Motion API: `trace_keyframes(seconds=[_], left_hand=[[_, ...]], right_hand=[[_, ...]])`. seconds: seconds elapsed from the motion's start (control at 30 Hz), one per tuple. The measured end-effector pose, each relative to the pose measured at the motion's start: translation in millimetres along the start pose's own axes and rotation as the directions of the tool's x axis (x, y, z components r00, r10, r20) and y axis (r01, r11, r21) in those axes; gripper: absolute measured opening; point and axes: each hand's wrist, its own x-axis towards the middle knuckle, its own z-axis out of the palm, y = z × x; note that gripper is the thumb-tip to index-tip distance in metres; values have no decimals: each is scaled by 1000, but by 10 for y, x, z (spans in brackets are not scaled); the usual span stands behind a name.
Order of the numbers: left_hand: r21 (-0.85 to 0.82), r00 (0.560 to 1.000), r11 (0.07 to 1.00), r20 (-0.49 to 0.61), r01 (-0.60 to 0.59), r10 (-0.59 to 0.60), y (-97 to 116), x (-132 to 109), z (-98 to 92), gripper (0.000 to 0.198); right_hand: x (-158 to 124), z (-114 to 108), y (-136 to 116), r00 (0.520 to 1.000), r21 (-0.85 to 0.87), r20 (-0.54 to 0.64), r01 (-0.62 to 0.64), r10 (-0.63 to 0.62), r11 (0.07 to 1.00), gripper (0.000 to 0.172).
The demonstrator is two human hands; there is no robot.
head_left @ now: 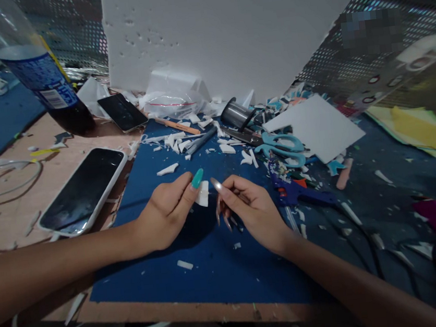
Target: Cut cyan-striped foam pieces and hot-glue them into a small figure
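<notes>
On the left side of the table, a clear bottle with a blue label stands partly filled with dark drink, a flat, dark-faced device lying just beside it and a white-cased phone lying screen up nearer the front. Toward the back, a clear plastic bag with a red line rests near a dark spool, and yellow sheets lie at the far right.

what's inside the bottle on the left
Dark liquid shows low in the bottle; its blue label covers the middle, so the liquid's level can't be seen.
</notes>
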Motion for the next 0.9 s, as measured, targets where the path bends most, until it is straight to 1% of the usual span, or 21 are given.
trace_keyframes(seconds=[0.2,0.3,0.53,0.77,0.9], left_hand=[[-9,1000,1000,10,15,-15,26,0,-5,26],[-14,1000,1000,-2,14,-14,25,4,-6,27],[25,1000,1000,-26,-10,10,-5,1,2,28],[62,999,998,-38,-18,20,2,5,3,28],[52,1000,999,-26,-11,12,21,12,-2,29]], right_hand=[[-5,-12,10,1000,6,6,-3,2,1000,32],[-10,-12,1,1000,10,0,-5,5,1000,33],[-16,-24,5,1000,6,-3,20,-20,1000,31],[-15,-27,28,1000,-24,3,13,-13,1000,29],[-20,-31,43,1000,-18,4,16,-16,1000,28]])
